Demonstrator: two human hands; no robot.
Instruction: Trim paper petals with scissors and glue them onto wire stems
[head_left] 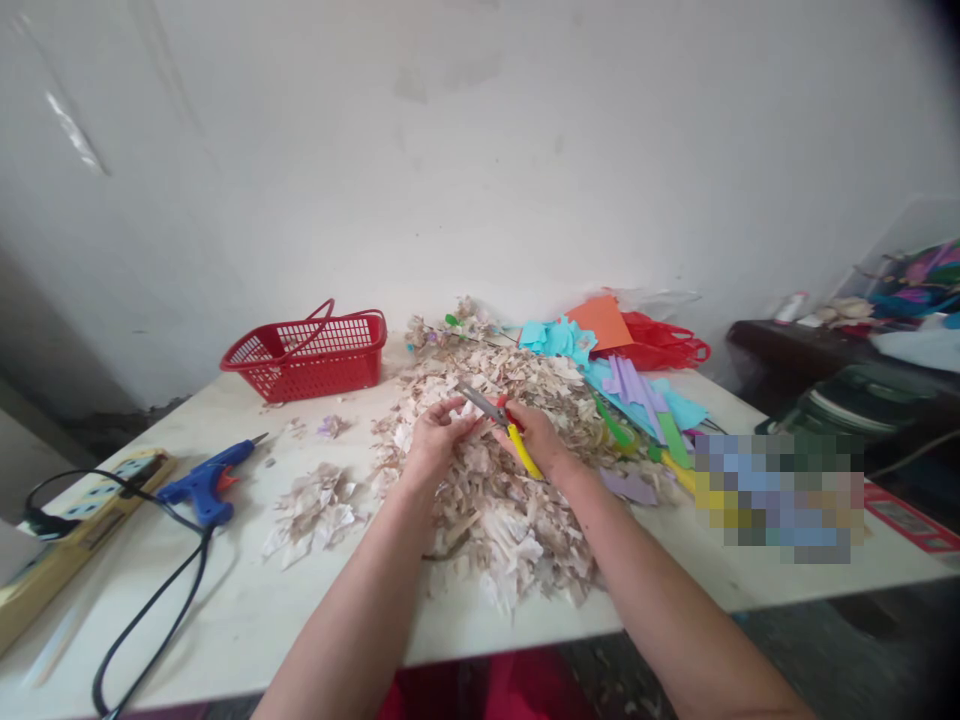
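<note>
Above a large pile of pale, crumpled scraps (525,540) my right hand (536,437) is closed round scissors (526,452) with yellow and red handles. Their blades point up and to the left, over my left hand's fingertips. My left hand (439,432) has its fingers pinched together near the blades, at a small whitish piece (471,414) that is hard to make out. A smaller heap of similar scraps (315,510) lies on the white table (300,620) to the left.
A red basket (322,365) stands at the back left. A blue glue gun (206,482), its black cord and a power strip (82,525) lie left. Blue, purple and green paper (645,400), an orange sheet (602,322) and a red bag (652,342) are at the right.
</note>
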